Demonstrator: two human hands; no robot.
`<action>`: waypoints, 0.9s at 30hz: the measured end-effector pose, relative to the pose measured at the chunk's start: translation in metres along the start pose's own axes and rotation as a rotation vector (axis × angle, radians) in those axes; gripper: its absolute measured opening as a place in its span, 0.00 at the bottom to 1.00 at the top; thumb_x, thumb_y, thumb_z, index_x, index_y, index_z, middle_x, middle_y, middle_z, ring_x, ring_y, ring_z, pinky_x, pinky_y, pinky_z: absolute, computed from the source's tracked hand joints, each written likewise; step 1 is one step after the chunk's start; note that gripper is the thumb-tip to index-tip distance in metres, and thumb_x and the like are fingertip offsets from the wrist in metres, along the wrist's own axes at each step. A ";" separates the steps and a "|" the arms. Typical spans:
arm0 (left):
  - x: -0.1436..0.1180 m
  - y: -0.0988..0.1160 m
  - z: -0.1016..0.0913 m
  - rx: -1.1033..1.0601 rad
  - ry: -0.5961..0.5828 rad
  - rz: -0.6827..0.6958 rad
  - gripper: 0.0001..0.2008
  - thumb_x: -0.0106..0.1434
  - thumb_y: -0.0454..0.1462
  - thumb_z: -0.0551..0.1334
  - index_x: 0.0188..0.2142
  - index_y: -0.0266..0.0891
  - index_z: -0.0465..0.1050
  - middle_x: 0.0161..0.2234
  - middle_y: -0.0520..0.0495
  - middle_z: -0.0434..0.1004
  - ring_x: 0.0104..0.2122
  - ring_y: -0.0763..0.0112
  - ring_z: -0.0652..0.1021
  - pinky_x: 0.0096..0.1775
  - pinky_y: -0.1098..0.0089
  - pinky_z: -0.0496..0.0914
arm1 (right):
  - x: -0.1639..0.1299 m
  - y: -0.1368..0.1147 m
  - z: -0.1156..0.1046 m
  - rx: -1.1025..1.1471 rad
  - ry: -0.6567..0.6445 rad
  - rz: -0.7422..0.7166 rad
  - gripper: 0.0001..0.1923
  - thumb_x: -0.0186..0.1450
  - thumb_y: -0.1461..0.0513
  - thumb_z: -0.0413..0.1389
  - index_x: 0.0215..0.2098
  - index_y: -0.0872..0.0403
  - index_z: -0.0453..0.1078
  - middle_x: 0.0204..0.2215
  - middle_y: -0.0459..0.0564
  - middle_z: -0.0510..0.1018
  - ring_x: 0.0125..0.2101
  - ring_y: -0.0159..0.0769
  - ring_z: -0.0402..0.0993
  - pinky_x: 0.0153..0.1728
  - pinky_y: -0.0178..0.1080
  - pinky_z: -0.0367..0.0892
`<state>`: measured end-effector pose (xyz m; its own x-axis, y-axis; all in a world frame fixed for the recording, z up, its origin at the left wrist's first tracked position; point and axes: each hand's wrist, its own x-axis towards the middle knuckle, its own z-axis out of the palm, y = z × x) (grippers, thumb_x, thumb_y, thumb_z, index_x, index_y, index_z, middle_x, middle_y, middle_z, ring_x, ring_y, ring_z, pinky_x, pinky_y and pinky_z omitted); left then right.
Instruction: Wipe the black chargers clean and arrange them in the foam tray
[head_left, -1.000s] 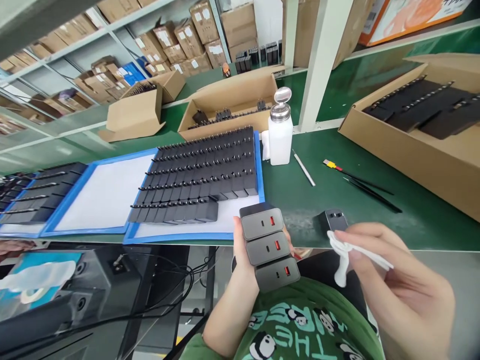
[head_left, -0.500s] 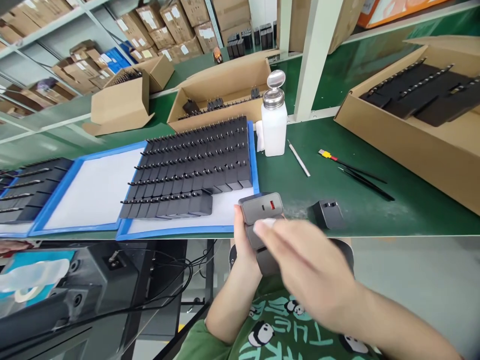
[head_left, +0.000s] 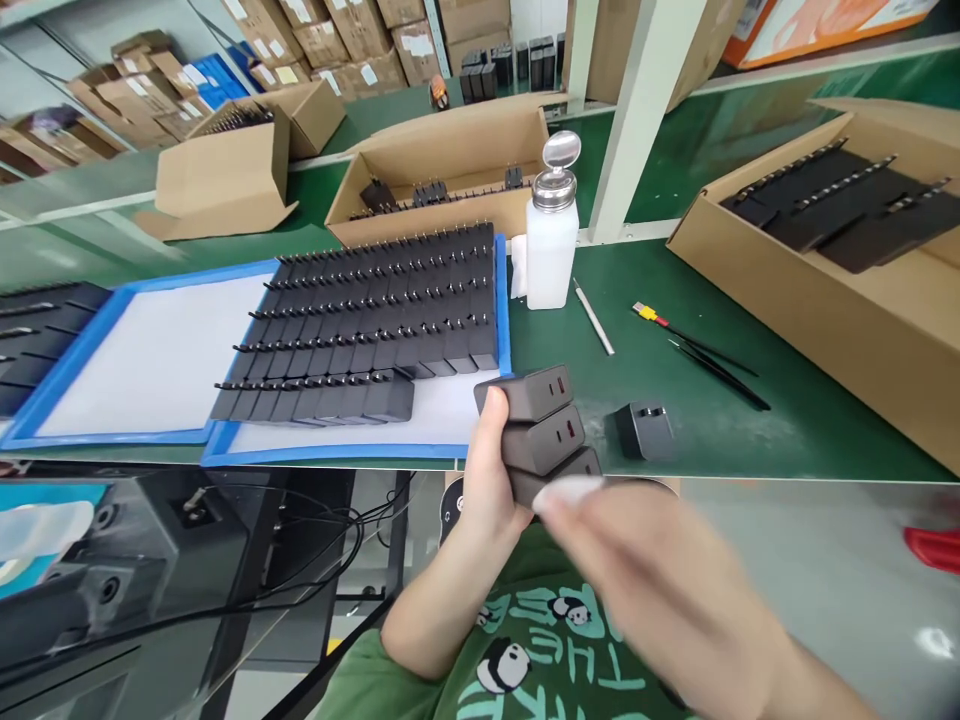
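My left hand (head_left: 489, 470) grips a stack of three dark grey chargers (head_left: 541, 432) with red ports, held just over the near edge of the green bench. My right hand (head_left: 637, 570) is blurred with motion and lies against the lowest charger, a bit of white cloth (head_left: 570, 490) at its fingertips. A single black charger (head_left: 643, 430) lies on the bench to the right of the stack. To the left, a blue-edged tray (head_left: 352, 452) carries several rows of black chargers (head_left: 382, 320).
A white dispenser bottle (head_left: 551, 240) stands behind the stack, with a thin metal tool (head_left: 593, 317) and black tweezers (head_left: 712, 360) to its right. Cardboard boxes (head_left: 825, 250) of black parts sit right and behind. Another blue tray (head_left: 112, 360) lies left.
My right hand, with the white cloth, swept from the right side across the faces of the chargers and down to the lowest one. The stack tilted slightly in my left hand.
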<state>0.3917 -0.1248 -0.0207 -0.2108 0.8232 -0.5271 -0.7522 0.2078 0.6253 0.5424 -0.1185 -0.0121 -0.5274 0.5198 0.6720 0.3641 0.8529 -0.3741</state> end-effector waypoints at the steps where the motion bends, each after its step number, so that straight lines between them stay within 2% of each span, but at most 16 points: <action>1: 0.000 0.001 0.001 -0.001 0.006 0.015 0.30 0.50 0.60 0.71 0.39 0.37 0.79 0.32 0.43 0.83 0.36 0.53 0.83 0.40 0.59 0.79 | -0.002 0.002 0.001 0.073 -0.042 -0.049 0.17 0.71 0.67 0.49 0.56 0.57 0.71 0.41 0.53 0.80 0.41 0.37 0.77 0.43 0.36 0.76; 3: 0.002 0.001 0.001 -0.032 0.001 0.034 0.30 0.51 0.59 0.71 0.40 0.36 0.79 0.32 0.43 0.83 0.39 0.52 0.83 0.43 0.59 0.78 | -0.006 0.009 0.005 0.084 -0.015 -0.068 0.18 0.71 0.69 0.47 0.56 0.56 0.71 0.39 0.51 0.79 0.39 0.34 0.77 0.41 0.35 0.76; 7: 0.007 0.002 -0.001 -0.086 0.036 -0.031 0.30 0.53 0.61 0.68 0.39 0.36 0.78 0.29 0.44 0.81 0.33 0.55 0.83 0.36 0.61 0.78 | -0.009 0.021 0.008 -0.127 0.209 0.084 0.32 0.64 0.78 0.51 0.60 0.46 0.71 0.38 0.50 0.75 0.35 0.34 0.75 0.34 0.37 0.73; 8: 0.007 0.002 -0.001 -0.100 0.045 -0.050 0.30 0.53 0.61 0.68 0.39 0.36 0.78 0.28 0.44 0.81 0.31 0.56 0.83 0.34 0.62 0.78 | -0.009 0.020 0.008 -0.133 0.213 0.083 0.34 0.64 0.78 0.52 0.62 0.45 0.69 0.39 0.50 0.75 0.35 0.34 0.74 0.34 0.36 0.73; 11: 0.007 0.003 -0.003 -0.140 0.022 -0.054 0.29 0.52 0.59 0.70 0.40 0.36 0.78 0.27 0.46 0.81 0.26 0.61 0.81 0.32 0.64 0.77 | -0.006 0.012 0.010 -0.041 0.135 -0.027 0.34 0.65 0.76 0.53 0.67 0.51 0.63 0.40 0.52 0.77 0.37 0.36 0.76 0.35 0.36 0.75; 13: 0.006 0.005 -0.006 -0.149 -0.062 -0.062 0.30 0.50 0.60 0.71 0.38 0.35 0.79 0.26 0.46 0.80 0.25 0.63 0.80 0.31 0.65 0.77 | -0.005 0.013 0.011 -0.040 0.113 -0.032 0.34 0.66 0.76 0.52 0.67 0.50 0.63 0.39 0.51 0.77 0.37 0.36 0.76 0.35 0.37 0.74; 16: 0.005 0.010 -0.015 -0.153 -0.210 -0.075 0.34 0.44 0.63 0.73 0.36 0.35 0.79 0.27 0.45 0.79 0.24 0.65 0.79 0.29 0.67 0.75 | -0.008 0.027 0.009 -0.124 0.219 0.108 0.34 0.64 0.79 0.52 0.61 0.43 0.70 0.37 0.49 0.74 0.36 0.34 0.75 0.34 0.36 0.72; 18: 0.007 0.012 -0.022 -0.130 -0.258 -0.054 0.36 0.42 0.64 0.72 0.36 0.36 0.79 0.27 0.45 0.79 0.24 0.65 0.79 0.28 0.68 0.74 | -0.011 0.037 0.007 -0.139 0.256 0.139 0.34 0.63 0.79 0.53 0.59 0.44 0.72 0.38 0.49 0.73 0.35 0.32 0.74 0.33 0.36 0.71; 20: 0.009 0.014 -0.028 -0.040 -0.212 0.020 0.38 0.42 0.66 0.70 0.36 0.36 0.78 0.26 0.46 0.78 0.23 0.65 0.78 0.27 0.67 0.73 | -0.011 0.042 0.010 -0.174 0.177 0.113 0.30 0.63 0.78 0.53 0.57 0.48 0.72 0.37 0.51 0.73 0.35 0.33 0.73 0.32 0.36 0.72; 23: 0.010 0.018 -0.035 0.108 -0.080 0.169 0.37 0.43 0.67 0.69 0.36 0.37 0.77 0.27 0.47 0.78 0.26 0.64 0.79 0.29 0.66 0.73 | -0.005 0.042 0.019 -0.249 -0.036 0.067 0.22 0.65 0.76 0.50 0.52 0.57 0.74 0.40 0.57 0.76 0.38 0.41 0.74 0.34 0.42 0.75; 25: 0.007 0.024 -0.034 0.146 -0.035 0.252 0.30 0.44 0.60 0.74 0.36 0.40 0.77 0.30 0.50 0.79 0.30 0.67 0.79 0.33 0.70 0.73 | 0.000 0.037 0.021 -0.258 -0.099 0.088 0.22 0.65 0.75 0.50 0.55 0.59 0.72 0.48 0.62 0.75 0.46 0.47 0.74 0.41 0.49 0.76; 27: 0.003 0.034 -0.024 0.282 -0.045 0.370 0.23 0.45 0.51 0.77 0.36 0.42 0.77 0.32 0.53 0.80 0.31 0.69 0.79 0.35 0.73 0.72 | 0.003 0.032 0.012 -0.169 -0.068 0.131 0.27 0.66 0.73 0.51 0.63 0.58 0.65 0.57 0.64 0.69 0.56 0.50 0.68 0.50 0.53 0.74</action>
<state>0.3506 -0.1284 -0.0152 -0.4008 0.8899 -0.2177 -0.4316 0.0263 0.9017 0.5433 -0.0897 -0.0298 -0.5159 0.6324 0.5778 0.5532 0.7610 -0.3389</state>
